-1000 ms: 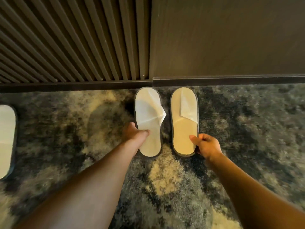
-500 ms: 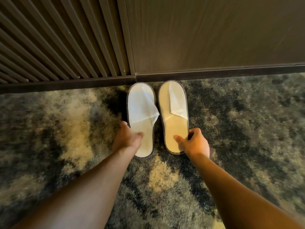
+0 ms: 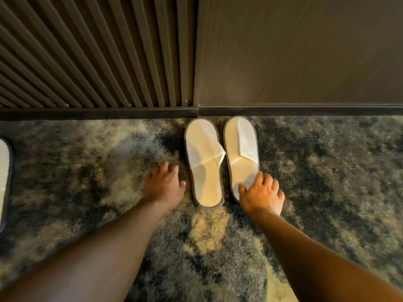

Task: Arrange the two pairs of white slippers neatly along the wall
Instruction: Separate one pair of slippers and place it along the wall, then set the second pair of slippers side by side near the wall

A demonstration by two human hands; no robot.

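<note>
Two white slippers with grey trim lie side by side on the carpet, toes against the dark baseboard (image 3: pixel 283 111). The left slipper (image 3: pixel 205 162) has a creased upper. The right slipper (image 3: pixel 241 153) stands parallel to it. My left hand (image 3: pixel 163 184) hovers just left of the left slipper, fingers apart, apart from it and holding nothing. My right hand (image 3: pixel 261 192) rests spread over the heel of the right slipper and covers that end. Part of another white slipper (image 3: pixel 4 175) shows at the far left edge.
A slatted dark wood panel (image 3: pixel 98 51) and a flat dark wall panel (image 3: pixel 294 51) rise behind the baseboard. Mottled grey and cream carpet (image 3: pixel 327 182) covers the floor on both sides of the pair.
My left hand has let go of the left slipper's heel and moved off to its left. My right hand has opened over the right slipper's heel. The view has shifted, showing the far-left slipper again.
</note>
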